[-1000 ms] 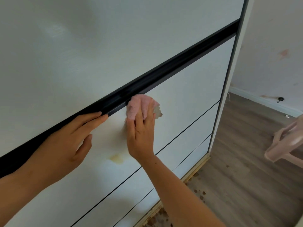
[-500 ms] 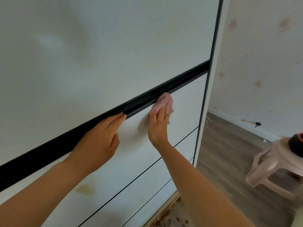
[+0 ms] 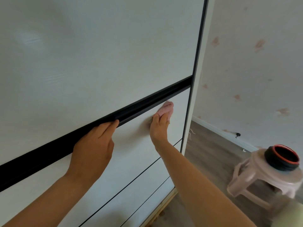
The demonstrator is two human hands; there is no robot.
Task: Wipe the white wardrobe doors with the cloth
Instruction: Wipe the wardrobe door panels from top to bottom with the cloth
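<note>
The white wardrobe door (image 3: 98, 59) fills the left and centre of the view, crossed by a slanting black rail (image 3: 49, 149). My right hand (image 3: 159, 126) presses a pink cloth (image 3: 166, 109) flat against the lower white panel, just under the rail and close to the door's right edge. The fingers lie straight over the cloth. My left hand (image 3: 93, 148) rests flat on the door, fingertips touching the rail's lower edge.
A pale plastic stool (image 3: 255, 179) stands on the wooden floor (image 3: 209, 153) at the right, with a black, red-rimmed round object (image 3: 282, 158) on its seat. Behind is a stained papered wall (image 3: 254, 71) with a skirting board. Thin dark seams cross the lower panels.
My right hand has slid the cloth to the right along the underside of the rail, toward the door's edge. My left hand has followed rightward along the rail. The view has shifted right too.
</note>
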